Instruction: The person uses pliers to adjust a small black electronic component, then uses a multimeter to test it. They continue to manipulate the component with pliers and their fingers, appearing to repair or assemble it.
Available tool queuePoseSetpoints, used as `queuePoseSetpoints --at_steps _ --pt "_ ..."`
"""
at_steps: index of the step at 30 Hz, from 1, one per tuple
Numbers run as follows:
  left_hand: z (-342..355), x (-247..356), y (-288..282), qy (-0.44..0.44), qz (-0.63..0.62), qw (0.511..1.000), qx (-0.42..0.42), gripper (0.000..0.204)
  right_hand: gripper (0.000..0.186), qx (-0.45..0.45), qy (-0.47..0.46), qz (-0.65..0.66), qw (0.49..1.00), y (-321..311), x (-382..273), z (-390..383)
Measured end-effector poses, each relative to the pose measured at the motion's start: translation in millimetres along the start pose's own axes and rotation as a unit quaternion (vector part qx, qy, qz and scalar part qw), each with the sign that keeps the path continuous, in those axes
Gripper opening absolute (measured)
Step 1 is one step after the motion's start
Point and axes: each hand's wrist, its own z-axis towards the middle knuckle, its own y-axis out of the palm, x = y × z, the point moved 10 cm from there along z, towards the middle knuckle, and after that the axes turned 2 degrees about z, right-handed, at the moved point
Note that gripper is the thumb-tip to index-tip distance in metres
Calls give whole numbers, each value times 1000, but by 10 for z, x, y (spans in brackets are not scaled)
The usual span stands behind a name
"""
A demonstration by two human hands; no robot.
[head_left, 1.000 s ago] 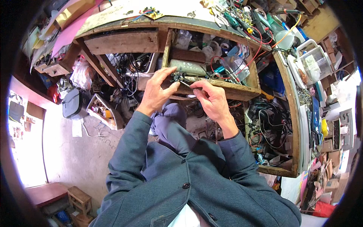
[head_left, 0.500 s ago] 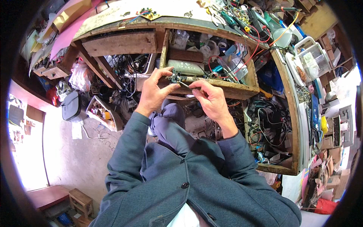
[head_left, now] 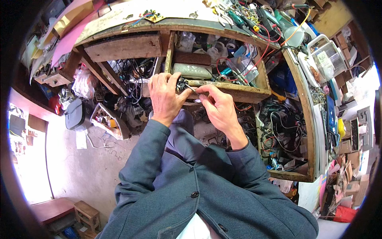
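Observation:
Between the thumb and fingers of my left hand (head_left: 165, 97) is a small dark part (head_left: 181, 83), partly covered by the fingertips. My right hand (head_left: 219, 109) pinches a thin metal rod (head_left: 192, 88) that slants up and left to the dark part. Whether the rod is a tool or belongs to the part, I cannot tell. Both hands are above the front edge of a pulled-out wooden drawer (head_left: 238, 93). Inside the drawer, behind my fingers, lie a pale greenish oblong object (head_left: 193, 71) and a brown block (head_left: 193, 58).
Pliers (head_left: 225, 16), cables and probes crowd the back right of the workbench (head_left: 109, 24). A small yellow circuit board (head_left: 152, 16) lies toward the back middle. Open compartments below and to the right hold tangled wires (head_left: 284, 123). A pale bin (head_left: 104, 122) stands on the floor at left.
My left hand has turned so that its back and more fingers show, covering more of the dark part. My right hand has shifted slightly, still pinching the rod.

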Motion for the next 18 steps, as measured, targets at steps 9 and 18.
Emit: queuePoseSetpoints --at_steps 9,18 --pt "54 55 37 5 40 998 -37 58 14 10 -9 -123 992 -1 -72 67" --pt "48 71 -7 26 2 996 -83 53 11 35 -34 -188 981 -18 -179 94"
